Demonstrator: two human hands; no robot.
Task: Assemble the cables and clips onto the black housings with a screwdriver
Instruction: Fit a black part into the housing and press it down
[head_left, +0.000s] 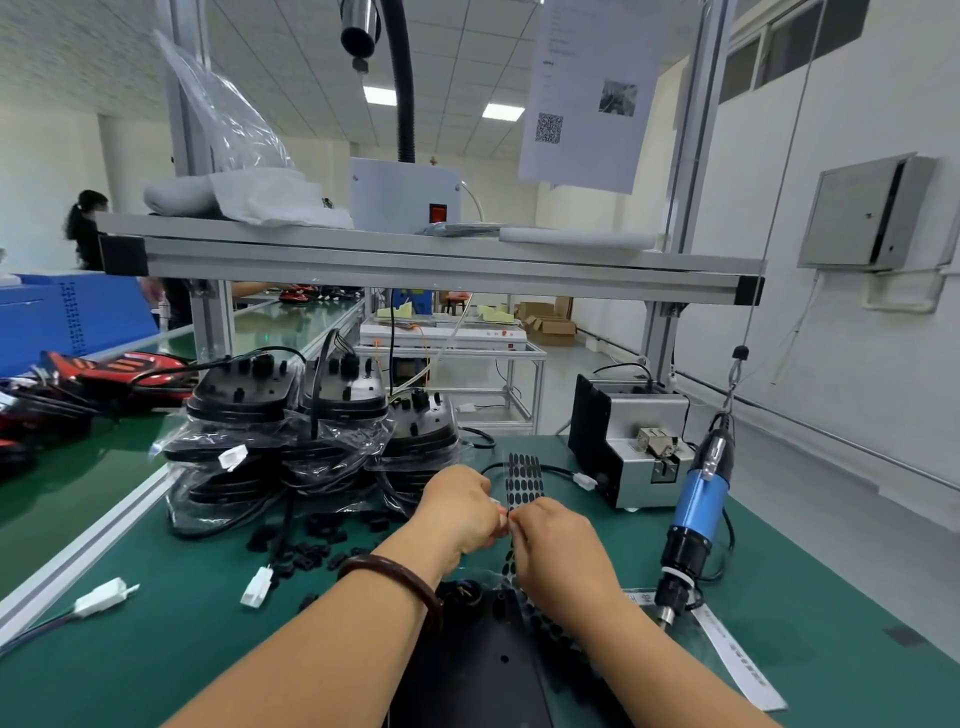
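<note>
Fingers (492, 503) of left hand (460, 512) and right hand (558, 545) pinch dotted sheet (524, 480); bagged housings (322, 415) behind, clips (311, 540) left, screwdriver (696, 514) hanging right.

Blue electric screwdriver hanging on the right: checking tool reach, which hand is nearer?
Right. The right hand is just left of the blue electric screwdriver, not touching; the left hand is farther left. Both pinch the clear sheet of black oval pads.

Both forearms were extended forward and converged at centre. Left hand (460, 506) and right hand (558, 545) were held knuckles-up, fingertips nearly met, fingers curled and pinched on a sheet (524, 480).
</note>
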